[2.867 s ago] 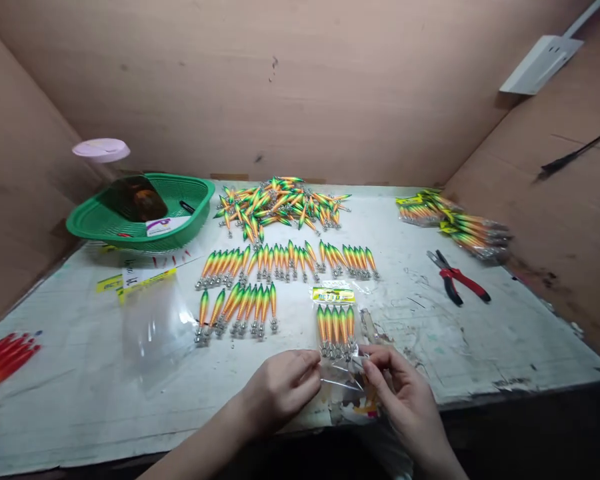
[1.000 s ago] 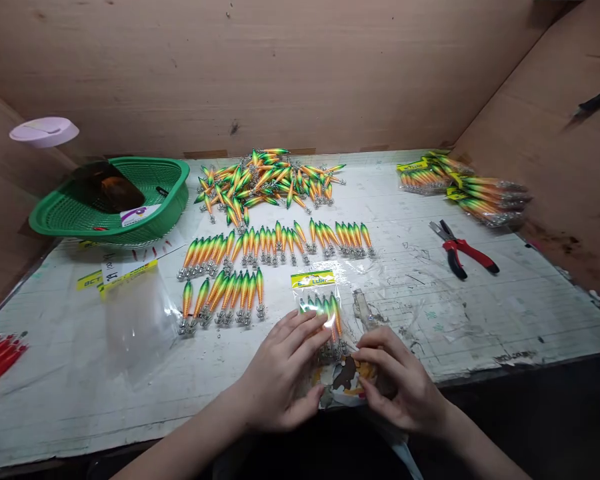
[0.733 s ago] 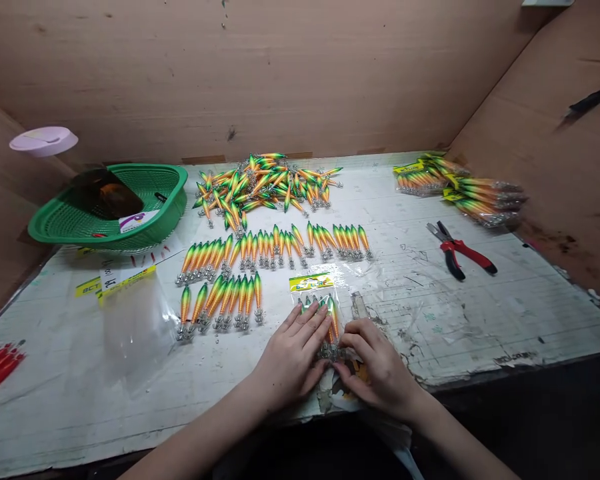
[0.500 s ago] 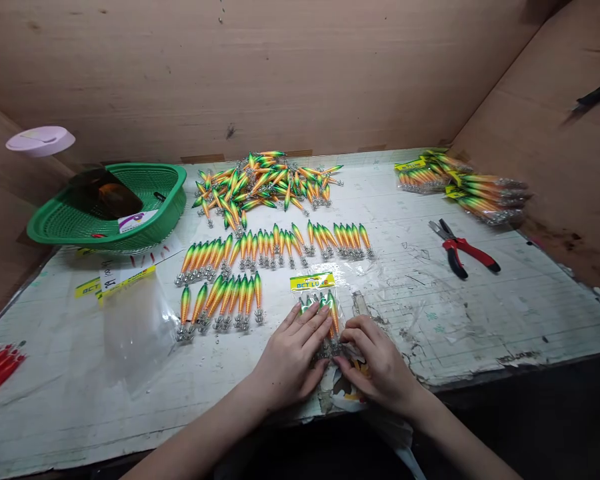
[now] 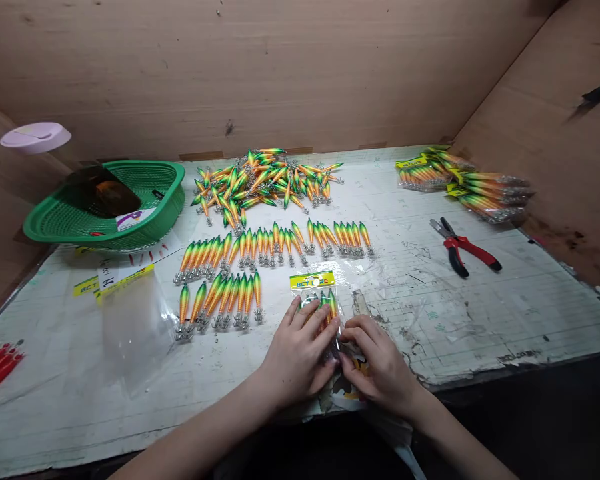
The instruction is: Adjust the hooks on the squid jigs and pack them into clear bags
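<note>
The person's left hand [image 5: 300, 350] lies flat, fingers spread, on a clear plastic packet with a yellow header card [image 5: 314, 293] holding a handful of orange-and-green lures, pressing it to the worn white tabletop [image 5: 480, 313]. The right hand [image 5: 380, 367] sits just beside it, fingertips touching the packet's near end, thumb and fingers curled together as if pinching the open mouth; whether it actually grips the film I cannot tell from here. The two hands nearly meet at the bag's lower edge.

A few seconds ago both hands held that open end up off the table, and the lures showed in full. Now the left palm has slid forward over them and the packet lies pressed down, so the filling looks done and the closing of the bag seems to be what is in hand.

Just beyond the left hand, two neat rows of loose orange-and-green lures with silver hooks [image 5: 273, 243] run across the table, and farther out lies a jumbled heap of the same lures [image 5: 265, 183]. Well out to the left lie empty clear bags with yellow headers [image 5: 127, 313] and a green plastic basket [image 5: 55, 223]. Off to the right, beyond the right hand, are red-handled pliers [image 5: 463, 247] and a stack of finished packets [image 5: 465, 187].
</note>
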A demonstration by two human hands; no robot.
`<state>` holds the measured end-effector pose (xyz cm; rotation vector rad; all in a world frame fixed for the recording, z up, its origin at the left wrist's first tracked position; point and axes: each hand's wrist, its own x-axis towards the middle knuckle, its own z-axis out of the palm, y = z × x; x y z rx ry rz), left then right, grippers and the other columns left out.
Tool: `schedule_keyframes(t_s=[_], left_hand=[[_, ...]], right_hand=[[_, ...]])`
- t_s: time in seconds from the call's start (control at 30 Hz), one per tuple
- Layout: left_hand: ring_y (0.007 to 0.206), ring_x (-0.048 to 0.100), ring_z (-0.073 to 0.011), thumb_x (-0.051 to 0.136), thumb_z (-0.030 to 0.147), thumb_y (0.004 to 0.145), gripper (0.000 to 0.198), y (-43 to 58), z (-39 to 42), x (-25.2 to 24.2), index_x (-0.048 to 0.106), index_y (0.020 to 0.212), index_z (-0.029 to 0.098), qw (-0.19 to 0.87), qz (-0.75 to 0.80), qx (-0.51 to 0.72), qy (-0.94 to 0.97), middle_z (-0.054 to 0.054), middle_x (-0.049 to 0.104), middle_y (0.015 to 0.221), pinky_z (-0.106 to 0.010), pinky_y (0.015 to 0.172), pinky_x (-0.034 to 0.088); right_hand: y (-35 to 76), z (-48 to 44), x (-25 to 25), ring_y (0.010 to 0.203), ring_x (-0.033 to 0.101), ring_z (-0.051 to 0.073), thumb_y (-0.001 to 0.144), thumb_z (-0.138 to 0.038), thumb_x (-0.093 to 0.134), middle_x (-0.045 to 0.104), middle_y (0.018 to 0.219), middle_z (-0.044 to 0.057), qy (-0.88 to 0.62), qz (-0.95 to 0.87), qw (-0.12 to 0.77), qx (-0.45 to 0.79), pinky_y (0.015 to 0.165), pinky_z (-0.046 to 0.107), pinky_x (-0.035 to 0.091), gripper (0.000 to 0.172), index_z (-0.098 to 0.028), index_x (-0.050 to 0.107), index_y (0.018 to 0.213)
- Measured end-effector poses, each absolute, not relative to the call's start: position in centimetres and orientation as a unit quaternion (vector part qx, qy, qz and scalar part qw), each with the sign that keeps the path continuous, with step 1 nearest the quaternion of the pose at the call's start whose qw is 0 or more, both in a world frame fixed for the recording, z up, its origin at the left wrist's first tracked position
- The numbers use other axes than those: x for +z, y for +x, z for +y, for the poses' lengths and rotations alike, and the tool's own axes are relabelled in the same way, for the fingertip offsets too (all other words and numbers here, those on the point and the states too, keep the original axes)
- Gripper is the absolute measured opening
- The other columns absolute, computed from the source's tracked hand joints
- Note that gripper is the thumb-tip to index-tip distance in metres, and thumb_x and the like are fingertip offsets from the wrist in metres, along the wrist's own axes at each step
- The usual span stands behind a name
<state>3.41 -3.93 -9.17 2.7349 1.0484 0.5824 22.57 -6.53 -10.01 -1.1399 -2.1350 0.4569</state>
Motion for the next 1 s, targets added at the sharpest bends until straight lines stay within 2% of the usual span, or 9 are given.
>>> schedule_keyframes(t_s=[0.13,0.33,0.5,0.77,1.0], left_hand=[[0.117,0.054,-0.0349,0.059,0.026,0.075,0.046,3.8,-3.9,-9.1,0.061,0.119,0.013,0.069,0.359,0.208,0.907,-0.016,0.063,0.125,-0.058,0.104,0.041],[0.115,0.055,-0.0335,0.055,0.025,0.08,0.038,3.8,-3.8,-9.5,0.064,0.115,0.014,0.068,0.36,0.239,0.899,-0.016,0.065,0.122,-0.057,0.1,0.044],[0.115,0.054,-0.0331,0.057,0.024,0.078,0.037,3.9,-3.9,-9.7,0.065,0.112,0.015,0.081,0.371,0.253,0.89,-0.015,0.065,0.121,-0.057,0.1,0.045],[0.11,0.057,-0.0317,0.059,0.024,0.074,0.034,4.5,-4.1,-9.5,0.067,0.106,0.015,0.076,0.393,0.281,0.872,-0.014,0.067,0.114,-0.055,0.098,0.046],[0.109,0.057,-0.0324,0.061,0.024,0.073,0.036,4.4,-3.8,-9.9,0.066,0.108,0.014,0.086,0.388,0.287,0.872,-0.014,0.067,0.114,-0.056,0.097,0.045]], right_hand=[[22.2,-6.7,-10.3,0.086,0.055,0.021,0.082,-0.008,0.05,0.054,0.093,0.006,-0.454,-0.809,0.334,0.167,0.072,0.035,0.051,0.019,-0.021,0.048,0.095],[22.1,-6.8,-10.4,0.087,0.055,0.021,0.08,-0.008,0.049,0.055,0.092,0.006,-0.468,-0.798,0.339,0.171,0.074,0.034,0.05,0.018,-0.02,0.048,0.092],[21.7,-7.1,-9.9,0.084,0.053,0.02,0.082,-0.011,0.049,0.053,0.089,0.005,-0.499,-0.777,0.333,0.193,0.072,0.033,0.048,0.014,-0.022,0.047,0.09],[19.8,-9.0,-10.3,0.091,0.047,0.024,0.087,-0.013,0.044,0.052,0.092,0.005,-0.617,-0.685,0.338,0.192,0.076,0.04,0.044,0.012,-0.024,0.044,0.087],[19.3,-9.1,-10.4,0.086,0.045,0.024,0.087,-0.019,0.045,0.052,0.087,0.004,-0.652,-0.638,0.346,0.217,0.073,0.039,0.041,0.006,-0.025,0.044,0.086]])
